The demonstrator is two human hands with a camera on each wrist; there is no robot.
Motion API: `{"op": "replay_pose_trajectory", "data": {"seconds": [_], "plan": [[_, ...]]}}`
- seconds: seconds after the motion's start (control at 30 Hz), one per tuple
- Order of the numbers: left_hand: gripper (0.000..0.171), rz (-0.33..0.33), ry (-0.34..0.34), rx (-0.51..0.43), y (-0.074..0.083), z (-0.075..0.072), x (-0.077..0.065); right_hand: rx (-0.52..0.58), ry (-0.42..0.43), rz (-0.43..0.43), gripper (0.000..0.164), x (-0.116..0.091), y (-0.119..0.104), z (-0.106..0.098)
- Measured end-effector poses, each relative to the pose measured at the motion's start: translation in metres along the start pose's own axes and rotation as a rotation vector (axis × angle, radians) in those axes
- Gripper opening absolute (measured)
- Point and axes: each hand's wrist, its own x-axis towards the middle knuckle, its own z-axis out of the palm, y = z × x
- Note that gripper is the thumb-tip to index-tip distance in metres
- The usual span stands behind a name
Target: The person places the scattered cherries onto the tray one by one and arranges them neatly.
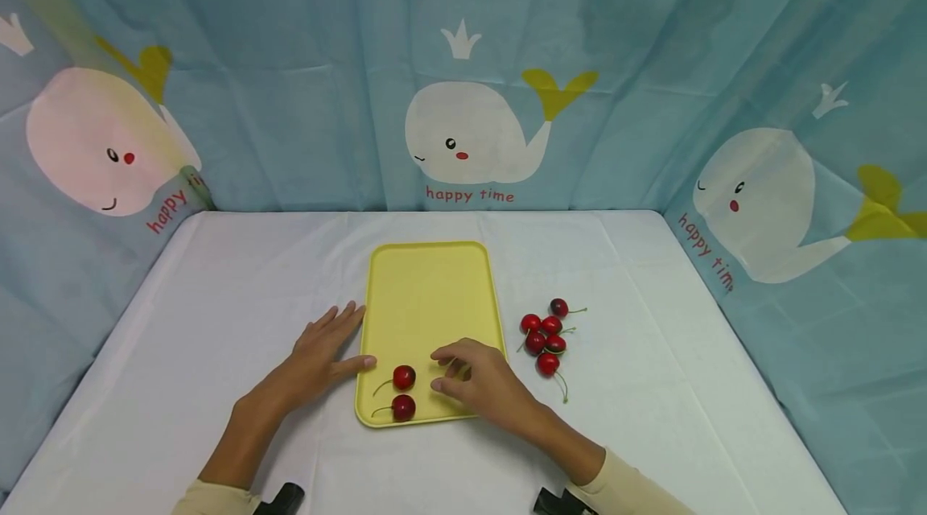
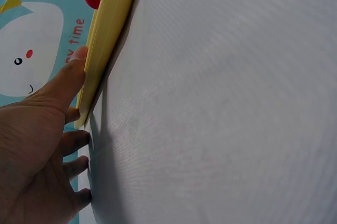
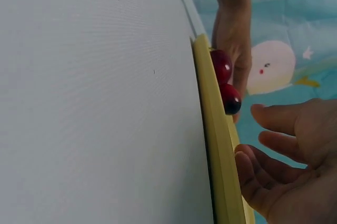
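A yellow tray (image 1: 427, 290) lies on the white table, with two dark red cherries (image 1: 403, 377) near its front left corner, stems pointing left. My left hand (image 1: 322, 356) rests at the tray's left edge, fingers straight and spread, thumb on the rim; the left wrist view shows that thumb (image 2: 68, 79) against the tray's side. Over the tray's front right part hovers my right hand (image 1: 478, 382), fingers loosely bent, a gap between thumb and fingertips and nothing held. In the right wrist view both cherries (image 3: 230, 99) sit just beyond those fingers.
Right of the tray lies a loose group of several cherries (image 1: 535, 342) with green stems, on the white tablecloth (image 1: 630, 418). A blue curtain (image 1: 311, 96) printed with whales encloses the table at the back and both sides.
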Motion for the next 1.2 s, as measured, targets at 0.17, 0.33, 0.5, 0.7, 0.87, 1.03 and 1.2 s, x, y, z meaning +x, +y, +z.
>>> {"op": "replay_pose_trajectory", "data": {"seconds": [0.17, 0.33, 0.5, 0.7, 0.87, 1.03, 1.2], "plan": [[0.094, 0.003, 0.006, -0.005, 0.0, 0.0, -0.001, 0.013, 0.021, -0.007, 0.031, -0.007, 0.001, -0.007], [0.094, 0.005, 0.01, 0.001, -0.001, 0.001, -0.001, 0.012, 0.041, 0.009, 0.03, -0.013, 0.003, -0.014], [0.095, 0.001, 0.003, -0.005, 0.0, 0.001, 0.0, 0.0, 0.065, 0.011, 0.029, -0.018, 0.006, -0.022], [0.095, -0.002, 0.003, -0.006, 0.0, 0.001, 0.0, 0.0, 0.078, 0.051, 0.029, -0.025, 0.011, -0.031], [0.095, -0.003, 0.003, -0.01, 0.0, 0.001, 0.0, -0.007, 0.094, 0.056, 0.029, -0.032, 0.012, -0.039], [0.096, -0.011, -0.004, -0.009, 0.0, 0.001, 0.001, -0.052, 0.135, 0.038, 0.03, -0.036, 0.013, -0.048], [0.095, -0.01, 0.001, -0.01, 0.0, 0.0, 0.0, -0.067, 0.168, 0.04, 0.03, -0.04, 0.016, -0.057]]}}
